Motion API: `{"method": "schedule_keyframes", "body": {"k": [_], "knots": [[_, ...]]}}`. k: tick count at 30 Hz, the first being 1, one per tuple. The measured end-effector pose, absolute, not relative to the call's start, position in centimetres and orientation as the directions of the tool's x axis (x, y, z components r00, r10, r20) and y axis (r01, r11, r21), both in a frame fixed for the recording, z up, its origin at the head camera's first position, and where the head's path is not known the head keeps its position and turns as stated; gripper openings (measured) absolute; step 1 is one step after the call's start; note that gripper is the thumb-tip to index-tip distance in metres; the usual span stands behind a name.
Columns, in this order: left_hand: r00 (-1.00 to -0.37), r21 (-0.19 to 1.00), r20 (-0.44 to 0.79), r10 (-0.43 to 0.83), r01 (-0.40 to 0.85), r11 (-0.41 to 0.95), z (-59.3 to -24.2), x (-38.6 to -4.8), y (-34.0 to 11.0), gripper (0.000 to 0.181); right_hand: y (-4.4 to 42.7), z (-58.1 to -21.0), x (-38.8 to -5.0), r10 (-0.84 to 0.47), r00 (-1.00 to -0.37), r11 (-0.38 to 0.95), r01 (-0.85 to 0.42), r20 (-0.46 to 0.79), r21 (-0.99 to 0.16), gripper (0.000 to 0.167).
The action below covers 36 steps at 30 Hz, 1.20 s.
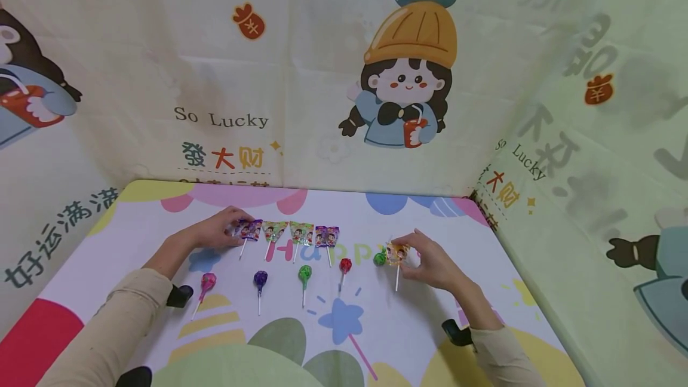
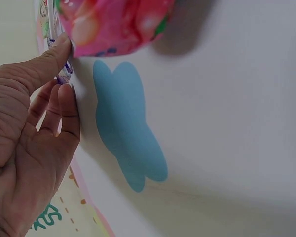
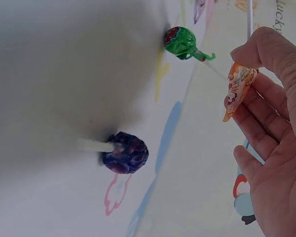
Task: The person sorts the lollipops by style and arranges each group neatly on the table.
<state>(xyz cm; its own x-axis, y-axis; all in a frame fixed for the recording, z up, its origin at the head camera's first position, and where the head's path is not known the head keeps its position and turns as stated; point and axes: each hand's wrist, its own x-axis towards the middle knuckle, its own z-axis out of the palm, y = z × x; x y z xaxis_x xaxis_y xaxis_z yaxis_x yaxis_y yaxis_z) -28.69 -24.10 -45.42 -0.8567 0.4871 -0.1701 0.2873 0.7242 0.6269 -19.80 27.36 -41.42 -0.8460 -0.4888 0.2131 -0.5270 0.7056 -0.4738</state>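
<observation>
My left hand pinches the side of a flat purple-wrapped lollipop, leftmost in a row with two green-wrapped ones and another purple one. In the left wrist view, thumb and fingers of the left hand meet at the purple wrapper. To the right of the row, my right hand grips an orange-wrapped lollipop beside a round green one. The right wrist view shows that orange wrapper between thumb and fingers of the right hand.
Nearer me lie round lollipops: pink, dark purple, green and red, sticks toward me. They rest on a printed tabletop. Patterned cloth hangs behind the table and at both sides.
</observation>
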Motion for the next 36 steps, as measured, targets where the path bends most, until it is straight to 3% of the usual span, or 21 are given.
{"method": "schedule_keyframes", "body": {"k": [9,18,36], "knots": [[-0.853,0.617,-0.173,0.492,0.296,0.729,-45.2,-28.5,-24.2,0.053,26.0,-40.7,-20.4,-0.528,-0.811,0.689,-0.583,0.253,-0.431,0.051],[-0.856,0.618,-0.183,0.484,0.283,0.733,-45.4,-28.7,-24.3,0.054,24.8,-39.9,-20.8,-0.499,-0.851,0.723,-0.512,0.163,-0.463,0.052],[-0.859,0.616,-0.185,0.477,0.277,0.737,-45.1,-28.6,-24.0,0.053,21.4,-40.0,-23.6,-0.564,-0.811,0.675,-0.563,0.158,-0.478,0.05]]}}
